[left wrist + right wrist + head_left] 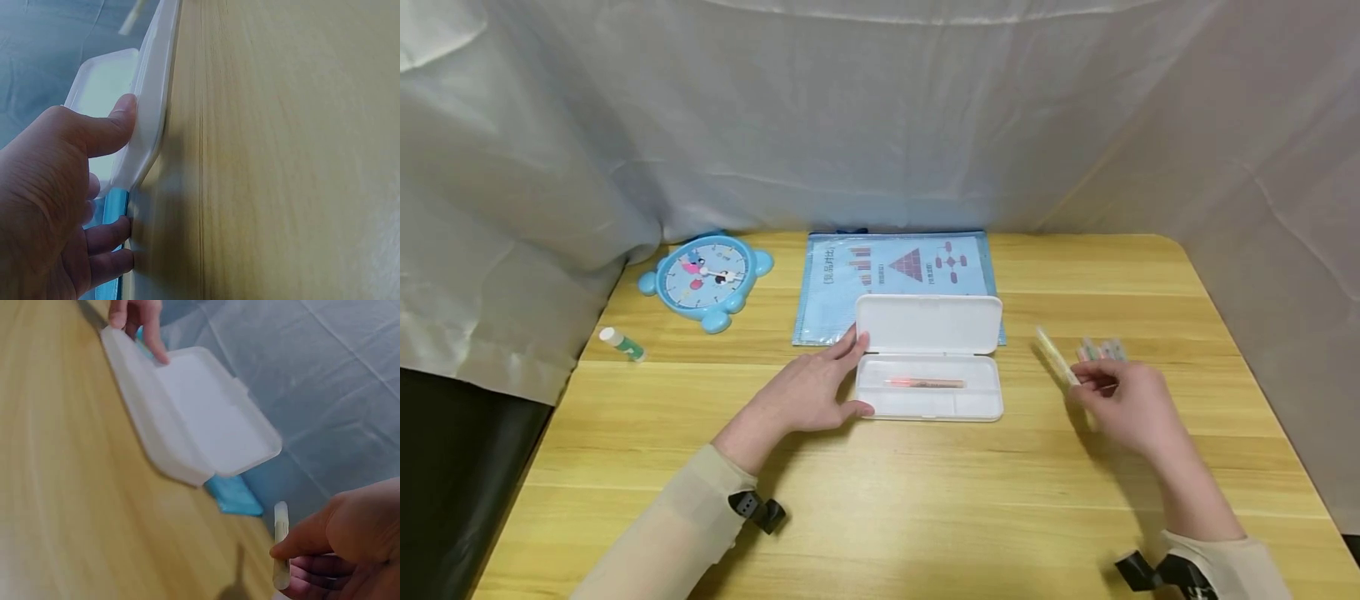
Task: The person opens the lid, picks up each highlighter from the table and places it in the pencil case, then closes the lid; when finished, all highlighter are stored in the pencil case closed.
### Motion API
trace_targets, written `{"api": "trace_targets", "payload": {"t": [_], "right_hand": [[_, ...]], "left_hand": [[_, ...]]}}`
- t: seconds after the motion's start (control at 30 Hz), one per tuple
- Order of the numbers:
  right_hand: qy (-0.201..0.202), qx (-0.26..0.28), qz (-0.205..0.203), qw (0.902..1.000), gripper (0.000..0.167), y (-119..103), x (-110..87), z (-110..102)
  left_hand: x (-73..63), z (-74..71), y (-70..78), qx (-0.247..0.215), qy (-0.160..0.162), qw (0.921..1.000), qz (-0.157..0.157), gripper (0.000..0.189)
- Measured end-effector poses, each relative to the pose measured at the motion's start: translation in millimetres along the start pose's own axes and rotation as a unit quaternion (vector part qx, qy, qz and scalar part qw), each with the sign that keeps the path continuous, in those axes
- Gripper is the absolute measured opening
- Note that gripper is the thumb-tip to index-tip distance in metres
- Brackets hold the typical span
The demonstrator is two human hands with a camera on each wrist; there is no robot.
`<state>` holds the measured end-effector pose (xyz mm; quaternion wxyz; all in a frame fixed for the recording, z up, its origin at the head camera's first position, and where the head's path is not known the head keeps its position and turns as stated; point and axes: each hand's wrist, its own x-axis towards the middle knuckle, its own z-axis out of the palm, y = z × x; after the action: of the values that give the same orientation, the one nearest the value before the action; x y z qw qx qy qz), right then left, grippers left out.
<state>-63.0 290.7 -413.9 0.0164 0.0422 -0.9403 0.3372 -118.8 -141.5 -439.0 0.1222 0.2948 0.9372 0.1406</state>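
A white pencil case (977, 405) lies with its lid (928, 323) raised at the middle of the table. One pink-orange highlighter pen (925, 383) lies in its long upper compartment. My left hand (816, 383) spans the case's left end, thumb at the near corner and a forefinger at the lid; its thumb touches the case wall (147, 134) in the left wrist view. To the right of the case, my right hand (1131, 408) pinches a pale yellow highlighter pen (1056, 357) between thumb and fingers, tilted above the table. Several more pens (1105, 348) lie just behind that hand.
A blue zip document pouch (827, 292) lies behind the case, partly under the lid. At the left are a blue toy clock (706, 279) and a green-and-white glue stick (622, 343). A grey curtain (880, 125) hangs behind the wooden table (910, 500).
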Motion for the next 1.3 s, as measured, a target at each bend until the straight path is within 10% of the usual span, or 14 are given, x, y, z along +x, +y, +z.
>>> {"api": "trace_targets", "payload": {"t": [0.43,1.3], "right_hand": [[0.031,0.026,-0.095,0.9946,0.018,-41.8,8.8,-8.8],[-0.081,0.024,-0.172,0.9814,0.021,-92.7,34.1,30.4]], "left_hand": [[0.3,-0.3,0.2,-0.003,-0.002,1.0000,-0.001,0.107],[1.3,-0.8,-0.9,-0.002,-0.003,1.0000,0.001,0.108]]}}
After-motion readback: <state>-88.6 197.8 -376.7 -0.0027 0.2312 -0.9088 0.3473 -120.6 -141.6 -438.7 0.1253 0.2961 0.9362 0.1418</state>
